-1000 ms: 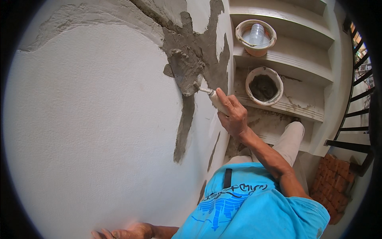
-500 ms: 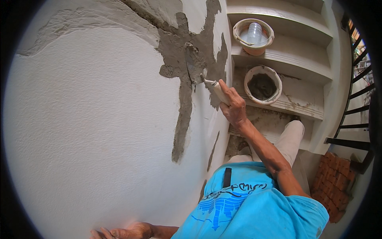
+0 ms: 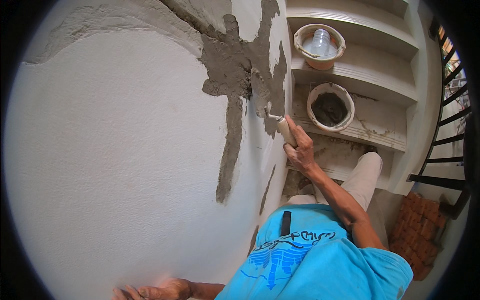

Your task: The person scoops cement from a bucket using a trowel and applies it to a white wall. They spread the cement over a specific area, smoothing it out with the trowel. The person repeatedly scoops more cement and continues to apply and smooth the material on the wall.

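My right hand [image 3: 302, 150] is closed around the pale handle of a trowel [image 3: 285, 131]. The mortar-smeared blade lies over the right part of a wet grey mortar patch [image 3: 225, 62] on the white wall [image 3: 125, 150]. From that patch, arms of mortar branch upward, and a long strip runs down. At the lower left, my left hand [image 3: 162, 290] rests by the wall with its fingers stretched out and nothing visible in it; the picture's lower edge cuts part of it off.
On the stairs [image 3: 380, 122] to the right stands a bucket of grey mortar [image 3: 312, 107]. A step higher, another bucket [image 3: 320, 63] holds a clear plastic container [image 3: 320, 42]. A black railing [image 3: 445, 160] borders the stairs; reddish bricks [image 3: 417, 232] are stacked at the lower right.
My right hand and the trowel have moved to the right and slightly down across the mortar patch. My left hand has stayed in place.
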### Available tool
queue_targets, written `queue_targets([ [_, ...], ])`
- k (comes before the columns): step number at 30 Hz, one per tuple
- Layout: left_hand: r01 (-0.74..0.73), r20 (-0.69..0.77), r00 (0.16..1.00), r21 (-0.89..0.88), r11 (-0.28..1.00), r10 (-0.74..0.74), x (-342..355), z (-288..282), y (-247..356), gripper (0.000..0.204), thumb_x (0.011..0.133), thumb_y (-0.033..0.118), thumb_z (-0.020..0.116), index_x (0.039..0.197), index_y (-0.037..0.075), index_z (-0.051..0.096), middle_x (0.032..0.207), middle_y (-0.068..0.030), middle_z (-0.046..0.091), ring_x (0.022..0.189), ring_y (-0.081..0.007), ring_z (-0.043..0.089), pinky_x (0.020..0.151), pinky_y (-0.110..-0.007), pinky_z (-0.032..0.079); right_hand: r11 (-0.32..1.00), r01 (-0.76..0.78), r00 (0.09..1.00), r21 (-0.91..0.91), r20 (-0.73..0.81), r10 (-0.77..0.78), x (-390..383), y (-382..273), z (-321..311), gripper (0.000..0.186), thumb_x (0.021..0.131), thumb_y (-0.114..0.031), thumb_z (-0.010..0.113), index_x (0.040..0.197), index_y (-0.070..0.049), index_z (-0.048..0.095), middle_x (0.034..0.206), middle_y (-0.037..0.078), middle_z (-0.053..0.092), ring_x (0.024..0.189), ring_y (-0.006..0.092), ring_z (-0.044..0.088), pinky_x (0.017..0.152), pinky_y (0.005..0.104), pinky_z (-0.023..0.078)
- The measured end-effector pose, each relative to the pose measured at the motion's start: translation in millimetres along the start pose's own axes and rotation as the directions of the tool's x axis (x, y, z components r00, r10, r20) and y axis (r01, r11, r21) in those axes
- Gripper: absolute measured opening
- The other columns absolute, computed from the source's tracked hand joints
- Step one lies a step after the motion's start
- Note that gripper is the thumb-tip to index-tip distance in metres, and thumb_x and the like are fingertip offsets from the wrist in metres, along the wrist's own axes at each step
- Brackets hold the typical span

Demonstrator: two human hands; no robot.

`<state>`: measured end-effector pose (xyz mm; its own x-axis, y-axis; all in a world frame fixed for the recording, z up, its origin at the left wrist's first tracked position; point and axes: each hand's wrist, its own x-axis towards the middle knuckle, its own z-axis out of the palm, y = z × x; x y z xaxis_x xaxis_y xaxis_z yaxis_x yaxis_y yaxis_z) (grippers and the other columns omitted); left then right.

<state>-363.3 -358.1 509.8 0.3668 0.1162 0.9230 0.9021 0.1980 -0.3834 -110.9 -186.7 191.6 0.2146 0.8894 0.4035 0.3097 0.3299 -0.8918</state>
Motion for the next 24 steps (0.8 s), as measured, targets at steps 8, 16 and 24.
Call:
queue_targets([
  [8, -0.003, 0.015, 1.0, 0.007, 1.0, 0.003, -0.5, -0.7, -0.4, 0.032, 0.108, 0.027, 0.052, 0.114, -0.001, 0.066, 0.121, -0.0256, 0.06, 0.121, -0.0399, 0.057, 0.113, -0.072, 0.031, 0.975, 0.218, 0.972, -0.05, -0.072, -0.222, 28.9, -42.8, 2.0, 0.091, 0.066, 0.012, 0.066, 0.152, -0.015, 0.052, 0.098, 0.013, 0.065, 0.08, 0.0302, 0.066, 0.073, 0.0402, 0.056],
  [16, -0.012, 0.057, 0.998, 0.037, 0.999, 0.01, -0.4, -3.3, -0.5, 0.037, 0.111, 0.03, 0.044, 0.118, 0.001, 0.065, 0.123, -0.0251, 0.059, 0.12, -0.0378, 0.058, 0.114, -0.072, 0.029, 0.965, 0.16, 0.983, -0.209, -0.054, -0.175, 20.9, -14.5, -0.4, 0.088, 0.066, 0.015, 0.065, 0.151, -0.007, 0.053, 0.103, 0.017, 0.067, 0.084, 0.0327, 0.066, 0.076, 0.0402, 0.057],
  [24, -0.041, 0.049, 0.998, 0.024, 0.999, 0.04, -2.2, -2.8, -5.1, 0.04, 0.111, 0.033, 0.044, 0.121, 0.0, 0.065, 0.124, -0.025, 0.058, 0.119, -0.0382, 0.058, 0.115, -0.072, 0.028, 0.958, 0.268, 0.957, -0.104, -0.082, -0.277, 21.3, -39.9, 3.7, 0.09, 0.066, 0.011, 0.066, 0.151, -0.014, 0.054, 0.094, 0.011, 0.065, 0.082, 0.0292, 0.068, 0.071, 0.0401, 0.058],
])
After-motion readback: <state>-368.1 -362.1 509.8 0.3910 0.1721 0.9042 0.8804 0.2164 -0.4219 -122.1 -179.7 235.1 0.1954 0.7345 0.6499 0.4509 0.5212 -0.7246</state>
